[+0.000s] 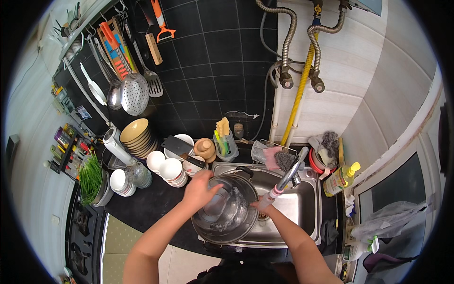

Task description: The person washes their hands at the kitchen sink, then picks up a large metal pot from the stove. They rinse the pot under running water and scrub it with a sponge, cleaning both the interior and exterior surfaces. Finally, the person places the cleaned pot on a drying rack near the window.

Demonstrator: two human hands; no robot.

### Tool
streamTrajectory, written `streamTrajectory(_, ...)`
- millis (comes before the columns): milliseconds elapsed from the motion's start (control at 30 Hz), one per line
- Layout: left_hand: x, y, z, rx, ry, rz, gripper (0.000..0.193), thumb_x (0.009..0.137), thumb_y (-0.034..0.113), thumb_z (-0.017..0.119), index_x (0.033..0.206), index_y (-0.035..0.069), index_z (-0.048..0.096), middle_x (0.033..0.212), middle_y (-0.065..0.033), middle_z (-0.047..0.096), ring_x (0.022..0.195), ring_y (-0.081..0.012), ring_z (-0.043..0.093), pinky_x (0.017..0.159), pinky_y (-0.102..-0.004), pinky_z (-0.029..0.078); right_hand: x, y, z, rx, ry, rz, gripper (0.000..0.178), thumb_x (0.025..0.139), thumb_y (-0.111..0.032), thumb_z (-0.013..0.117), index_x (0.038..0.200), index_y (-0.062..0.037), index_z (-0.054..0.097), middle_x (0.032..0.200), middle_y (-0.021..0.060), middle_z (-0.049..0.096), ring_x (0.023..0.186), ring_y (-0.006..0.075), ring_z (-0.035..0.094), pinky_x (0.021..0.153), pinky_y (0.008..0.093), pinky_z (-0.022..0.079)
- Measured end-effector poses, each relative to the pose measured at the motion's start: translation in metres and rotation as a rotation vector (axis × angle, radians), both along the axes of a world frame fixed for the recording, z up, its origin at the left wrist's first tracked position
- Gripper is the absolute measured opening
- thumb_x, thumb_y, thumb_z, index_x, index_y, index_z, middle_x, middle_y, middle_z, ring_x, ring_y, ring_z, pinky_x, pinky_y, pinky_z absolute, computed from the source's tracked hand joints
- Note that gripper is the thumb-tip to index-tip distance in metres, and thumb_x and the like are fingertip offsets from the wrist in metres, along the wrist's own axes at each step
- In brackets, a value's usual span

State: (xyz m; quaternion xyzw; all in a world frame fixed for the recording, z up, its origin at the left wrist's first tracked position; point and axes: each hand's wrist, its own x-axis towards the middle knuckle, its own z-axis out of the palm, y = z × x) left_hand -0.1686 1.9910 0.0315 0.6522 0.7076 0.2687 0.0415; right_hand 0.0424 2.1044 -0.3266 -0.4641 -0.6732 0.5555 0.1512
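A wide, round metal pot (226, 232) with a black handle stands over the left side of the sink. Inside it are clear water and bright reflections; I cannot make out whether anything lies under them. My left hand (198, 190) is above the pot's far left rim, thumb spread away from the fingers, holding nothing that shows. At the pot's right rim, my right hand (263, 205) is closed round the edge, partly covered by the faucet's pink-and-white nozzle (270, 196). The steel sink (288, 220) opens out beneath my right forearm.
White bowls (171, 169), yellow bowls (135, 131), a cleaver (177, 145) and a wooden mortar (204, 147) crowd the counter at left. A dish-soap bottle (341, 179) stands right of the sink. Sponges and cloths (272, 157) sit behind the faucet. Utensils hang above, including a skimmer (135, 94).
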Motion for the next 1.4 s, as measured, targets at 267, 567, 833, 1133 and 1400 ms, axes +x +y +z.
streamTrajectory(267, 0.012, 0.089, -0.064, -0.266, -0.363, -0.039, 0.054, 0.067, 0.026, 0.072, 0.108, -0.003, 0.052, 0.080, -0.0138, 0.060, 0.073, -0.0271, 0.059, 0.069, -0.0336, 0.047, 0.010, 0.026, -0.016, -0.233, 0.207, 0.123, 0.025, 0.072, -0.003, 0.063, 0.097, 0.0011, 0.061, 0.086, 0.0028, 0.063, 0.074, 0.0118, 0.057, 0.070, 0.0279, 0.046)
streamTrajectory(567, 0.015, 0.108, -0.054, -0.688, -0.512, 0.049, 0.043, 0.064, 0.040, 0.074, 0.067, 0.001, 0.058, 0.054, -0.0045, 0.051, 0.043, -0.0120, 0.048, 0.040, -0.0249, 0.038, -0.003, 0.023, 0.138, -0.137, 0.142, 0.307, 0.031, 0.074, -0.004, 0.063, 0.104, 0.0012, 0.059, 0.089, 0.0054, 0.063, 0.080, 0.0094, 0.054, 0.072, 0.0253, 0.044)
streamTrajectory(833, 0.020, 0.068, -0.027, -0.753, -0.640, 0.177, 0.042, 0.073, 0.038, 0.067, 0.058, 0.002, 0.052, 0.046, -0.0019, 0.043, 0.035, -0.0111, 0.039, 0.033, -0.0264, 0.029, -0.012, 0.024, 0.158, -0.167, 0.251, 0.095, 0.034, 0.076, -0.010, 0.065, 0.107, 0.0006, 0.057, 0.094, 0.0047, 0.063, 0.081, 0.0100, 0.055, 0.077, 0.0230, 0.042)
streamTrajectory(1133, 0.013, 0.002, -0.020, -0.429, -0.965, 0.365, 0.035, 0.077, 0.030, 0.064, 0.067, -0.003, 0.058, 0.052, -0.0013, 0.048, 0.044, -0.0078, 0.039, 0.040, -0.0269, 0.032, 0.013, -0.037, 0.021, -0.103, 0.167, -0.007, 0.051, 0.067, -0.026, 0.073, 0.107, -0.0006, 0.054, 0.101, 0.0120, 0.060, 0.090, 0.0241, 0.057, 0.079, 0.0328, 0.044)
streamTrajectory(1400, 0.026, -0.054, -0.037, -0.072, -0.848, 0.273, 0.030, 0.080, 0.021, 0.063, 0.060, 0.001, 0.052, 0.052, 0.0029, 0.046, 0.046, -0.0047, 0.036, 0.042, -0.0234, 0.030, 0.023, -0.073, 0.065, 0.447, -0.086, -0.122, 0.062, 0.055, -0.022, 0.078, 0.105, 0.0031, 0.051, 0.100, 0.0142, 0.058, 0.095, 0.0264, 0.055, 0.084, 0.0328, 0.042)
